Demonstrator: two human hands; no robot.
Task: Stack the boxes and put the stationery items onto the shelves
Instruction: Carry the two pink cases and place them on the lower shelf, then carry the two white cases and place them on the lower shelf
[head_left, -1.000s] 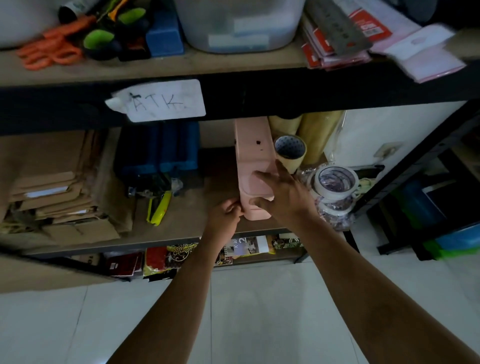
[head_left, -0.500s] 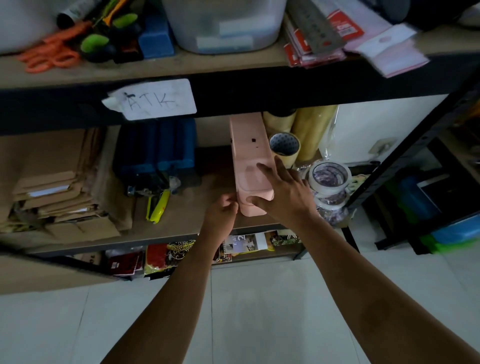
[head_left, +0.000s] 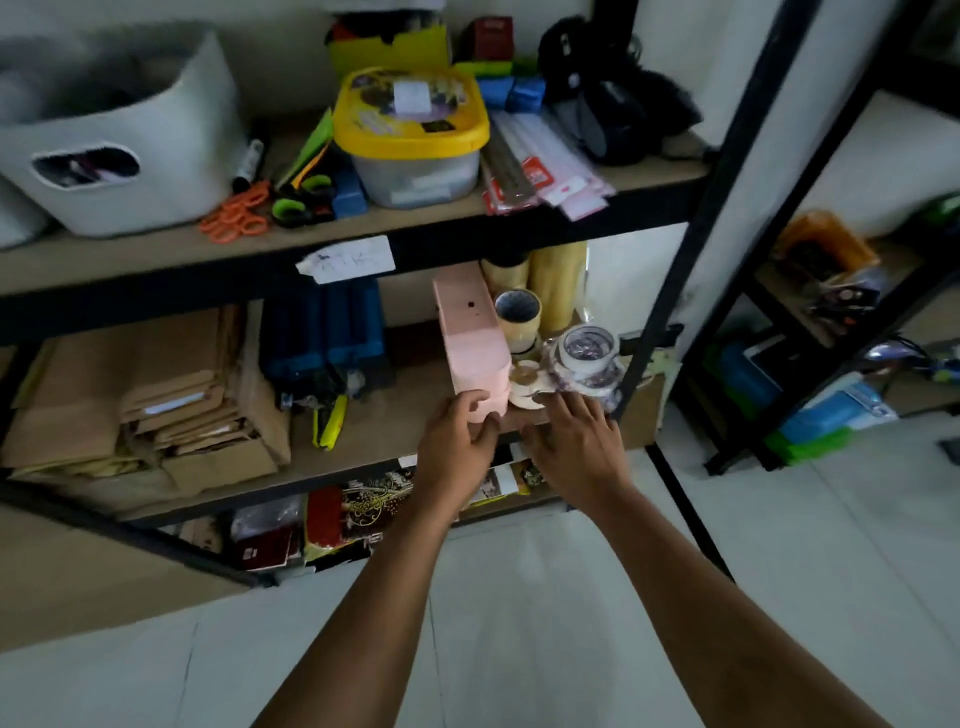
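A long pink box (head_left: 470, 343) lies lengthwise on the middle shelf (head_left: 384, 431), its near end at the shelf's front edge. My left hand (head_left: 457, 447) grips that near end, fingers curled round its corner. My right hand (head_left: 571, 447) hovers just right of the box at the shelf edge, fingers spread and holding nothing. Tape rolls (head_left: 584, 351) sit right beside the box, with a tan roll (head_left: 518, 317) behind them.
On the middle shelf lie brown envelopes (head_left: 171, 395), a blue case (head_left: 327, 332) and a yellow tool (head_left: 332, 428). The top shelf carries a white basket (head_left: 119, 150), orange scissors (head_left: 236, 215) and a yellow-lidded tub (head_left: 410, 135). A black upright (head_left: 691, 234) stands at the right.
My right hand has come off the top of the pink box and moved right and back to the shelf edge. The left hand keeps hold of the box end. The view has tilted up.
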